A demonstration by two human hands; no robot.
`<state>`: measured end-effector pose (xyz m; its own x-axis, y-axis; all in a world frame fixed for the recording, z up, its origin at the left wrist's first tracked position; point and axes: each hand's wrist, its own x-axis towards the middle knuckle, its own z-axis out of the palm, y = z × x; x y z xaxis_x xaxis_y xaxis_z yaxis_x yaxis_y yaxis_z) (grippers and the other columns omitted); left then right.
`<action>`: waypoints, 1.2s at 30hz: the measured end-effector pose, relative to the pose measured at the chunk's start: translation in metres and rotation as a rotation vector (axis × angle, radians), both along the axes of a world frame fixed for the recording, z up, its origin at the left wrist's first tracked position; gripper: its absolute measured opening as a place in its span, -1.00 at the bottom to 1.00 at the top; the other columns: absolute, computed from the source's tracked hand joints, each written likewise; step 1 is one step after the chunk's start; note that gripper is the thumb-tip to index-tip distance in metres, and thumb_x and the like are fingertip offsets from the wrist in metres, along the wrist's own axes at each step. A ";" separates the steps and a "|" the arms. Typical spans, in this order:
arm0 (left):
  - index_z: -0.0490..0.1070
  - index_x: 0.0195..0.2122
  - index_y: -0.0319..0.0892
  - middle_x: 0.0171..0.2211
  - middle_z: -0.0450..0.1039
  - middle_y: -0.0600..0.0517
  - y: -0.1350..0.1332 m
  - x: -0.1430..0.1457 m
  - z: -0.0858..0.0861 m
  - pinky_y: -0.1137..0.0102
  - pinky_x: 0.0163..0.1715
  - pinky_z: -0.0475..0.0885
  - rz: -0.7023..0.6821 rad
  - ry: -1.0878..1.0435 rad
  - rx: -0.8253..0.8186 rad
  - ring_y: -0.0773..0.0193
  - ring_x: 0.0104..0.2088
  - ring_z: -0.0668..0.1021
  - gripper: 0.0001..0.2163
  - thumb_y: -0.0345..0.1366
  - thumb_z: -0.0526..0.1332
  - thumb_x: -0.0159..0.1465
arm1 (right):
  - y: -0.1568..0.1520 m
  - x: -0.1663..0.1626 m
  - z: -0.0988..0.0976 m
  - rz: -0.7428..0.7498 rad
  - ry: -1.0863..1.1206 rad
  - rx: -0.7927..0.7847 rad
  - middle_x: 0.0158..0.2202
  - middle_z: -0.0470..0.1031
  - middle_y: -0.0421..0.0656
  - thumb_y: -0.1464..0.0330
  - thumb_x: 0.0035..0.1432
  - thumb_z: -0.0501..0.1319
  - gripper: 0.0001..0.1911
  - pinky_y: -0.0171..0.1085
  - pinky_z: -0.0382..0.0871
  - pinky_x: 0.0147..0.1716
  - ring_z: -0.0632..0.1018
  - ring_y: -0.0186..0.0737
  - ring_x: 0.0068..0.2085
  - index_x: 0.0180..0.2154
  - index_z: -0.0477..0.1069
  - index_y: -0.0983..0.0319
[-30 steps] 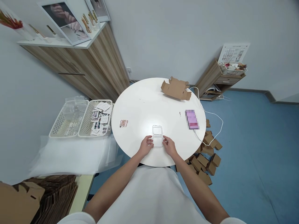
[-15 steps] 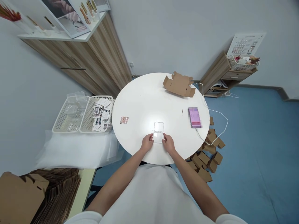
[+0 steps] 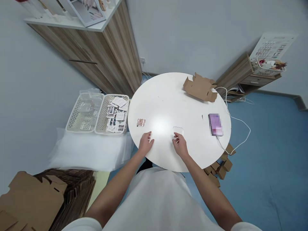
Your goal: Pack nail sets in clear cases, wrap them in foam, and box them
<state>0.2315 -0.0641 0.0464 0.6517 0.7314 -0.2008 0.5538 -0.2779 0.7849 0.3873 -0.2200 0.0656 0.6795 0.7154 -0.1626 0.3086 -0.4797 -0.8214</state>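
Note:
My left hand [image 3: 146, 144] is at the near left of the round white table, fingers and thumb apart, holding nothing. Just beyond its fingertips lies a small set of pinkish press-on nails [image 3: 141, 122]. My right hand [image 3: 180, 145] is curled over the near part of a clear plastic case [image 3: 178, 129], its fingers bent round that edge. Only the far part of the case shows; the hand hides the rest, so I cannot tell whether its lid is folded over.
An unfolded cardboard box [image 3: 201, 88] and a purple-screened phone [image 3: 215, 124] with a white cable lie on the table [image 3: 163, 109]. At left stand a basket of clear cases [image 3: 83, 112] and a basket of nail cards [image 3: 115, 115]. Small boxes [image 3: 221, 170] lie on the floor.
My left hand has let go of the case and moved left towards the nails. My right hand has shifted over the case's near part. The view has swung a little left.

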 end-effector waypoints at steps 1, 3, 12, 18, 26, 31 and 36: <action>0.17 0.05 -0.16 -0.18 0.26 -0.05 0.021 -0.009 0.005 0.36 -0.30 0.39 0.012 0.054 0.064 0.28 -0.29 0.41 -0.53 -0.38 0.15 0.07 | 0.017 -0.005 0.002 0.069 0.012 -0.022 -0.17 0.33 -0.10 0.32 0.06 0.04 -0.56 -0.19 0.36 -0.30 0.40 -0.27 -0.34 0.02 0.17 0.16; 0.13 0.08 -0.18 -0.15 0.23 -0.07 0.064 -0.022 0.012 0.33 -0.23 0.36 -0.016 0.196 0.160 0.24 -0.26 0.42 -0.48 -0.38 0.16 0.06 | 0.055 -0.015 0.002 0.174 0.017 -0.079 -0.16 0.33 -0.12 0.34 0.04 0.08 -0.54 -0.18 0.35 -0.26 0.41 -0.26 -0.30 0.02 0.16 0.13; -0.04 0.16 -0.17 -0.17 0.33 -0.14 0.157 -0.006 0.011 0.33 -0.26 0.29 -0.399 0.557 0.247 0.06 -0.16 0.42 -0.37 -0.40 0.18 0.06 | 0.178 -0.042 -0.024 0.243 -0.138 -0.252 -0.09 0.19 -0.06 0.36 -0.07 0.22 -0.42 -0.13 0.23 -0.10 0.24 -0.06 -0.01 0.04 0.16 0.15; 0.07 0.10 -0.13 -0.15 0.35 -0.11 0.163 -0.001 0.003 0.35 -0.29 0.28 -0.465 0.526 0.221 0.07 -0.12 0.41 -0.45 -0.40 0.19 0.06 | 0.197 -0.049 -0.036 0.221 -0.188 -0.365 -0.10 0.15 -0.07 0.42 -0.10 0.22 -0.38 -0.16 0.22 -0.14 0.23 -0.07 -0.05 0.06 0.14 0.10; 0.11 0.04 -0.14 -0.15 0.29 -0.08 0.166 -0.006 -0.001 0.38 -0.26 0.28 -0.461 0.433 0.143 0.15 -0.16 0.41 -0.49 -0.44 0.18 0.04 | 0.204 -0.047 -0.032 0.239 -0.193 -0.432 -0.12 0.14 -0.10 0.43 -0.16 0.25 -0.43 -0.19 0.18 -0.19 0.22 -0.10 -0.09 -0.04 0.20 0.09; 0.11 0.00 -0.13 -0.14 0.24 -0.06 0.169 -0.001 0.001 0.40 -0.27 0.28 -0.471 0.446 0.088 0.17 -0.16 0.41 -0.49 -0.43 0.21 0.00 | 0.212 -0.048 -0.028 0.221 -0.171 -0.530 -0.10 0.12 -0.11 0.45 -0.18 0.23 -0.46 -0.22 0.15 -0.19 0.21 -0.12 -0.09 -0.08 0.18 0.11; 0.11 -0.03 -0.12 -0.11 0.19 -0.06 0.170 -0.001 0.003 0.40 -0.28 0.28 -0.512 0.473 0.072 0.15 -0.16 0.40 -0.48 -0.39 0.24 -0.03 | 0.212 -0.048 -0.031 0.245 -0.175 -0.539 -0.09 0.10 -0.11 0.46 -0.23 0.25 -0.45 -0.24 0.15 -0.21 0.19 -0.12 -0.08 -0.13 0.16 0.15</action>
